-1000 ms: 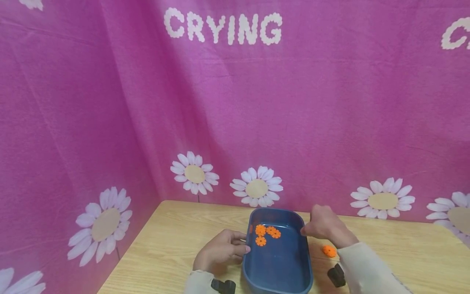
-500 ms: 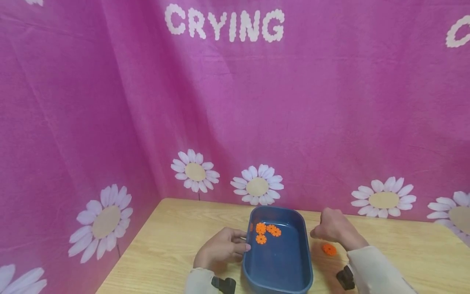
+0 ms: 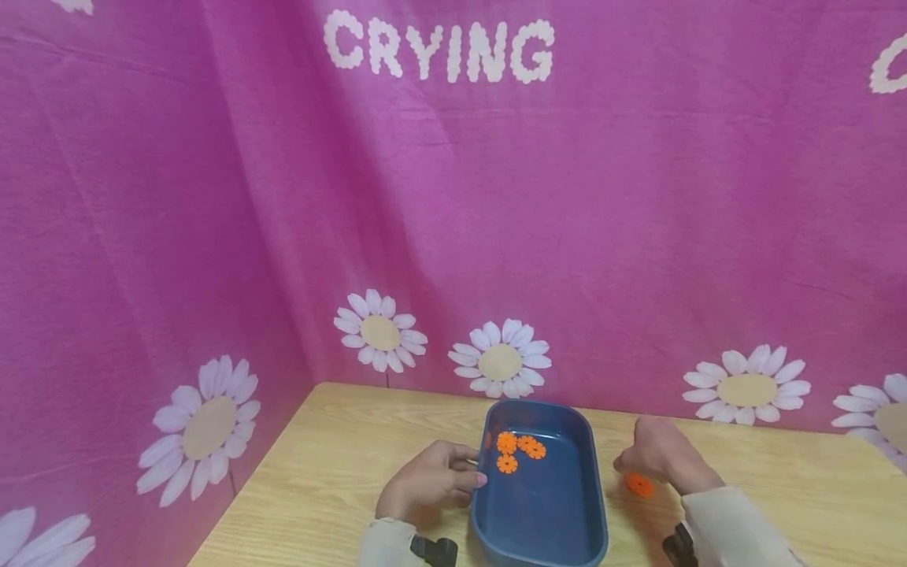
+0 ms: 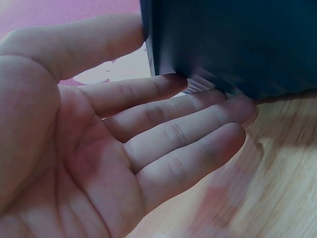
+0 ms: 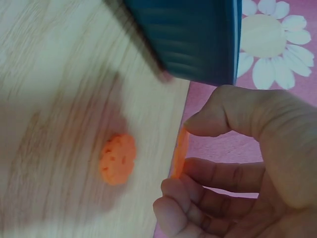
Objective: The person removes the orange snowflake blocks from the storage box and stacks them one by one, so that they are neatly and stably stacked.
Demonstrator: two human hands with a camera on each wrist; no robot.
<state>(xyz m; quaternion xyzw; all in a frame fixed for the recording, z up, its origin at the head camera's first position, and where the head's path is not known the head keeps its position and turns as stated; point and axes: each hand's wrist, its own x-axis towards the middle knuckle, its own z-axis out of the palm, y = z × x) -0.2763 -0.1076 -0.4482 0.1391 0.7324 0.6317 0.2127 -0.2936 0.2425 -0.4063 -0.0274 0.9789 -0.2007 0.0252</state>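
In the head view a deep blue plastic bin (image 3: 542, 504) stands on the table, with several orange notched discs (image 3: 507, 443) lying near its far left corner. My left hand (image 3: 428, 479) touches the bin's left side, thumb tip at the rim. In the left wrist view its fingers (image 4: 173, 131) are nearly straight, fingertips at the bin's lower edge. Right of the bin, my right hand (image 3: 662, 455) hovers over a thick orange notched piece (image 3: 640, 486), seemingly stacked discs. The right wrist view shows a thin orange disc (image 5: 181, 148) pinched edge-on between thumb and fingers.
The wooden table (image 3: 340, 441) ends at a pink cloth backdrop (image 3: 609, 236) printed with daisies and white letters. Dark wrist cameras (image 3: 434, 550) are strapped over both light sleeves (image 3: 737, 524).
My right hand has moved from the bin's right rim, rightward and nearer, to above the orange piece on the table. The left hand and the bin stay in place.
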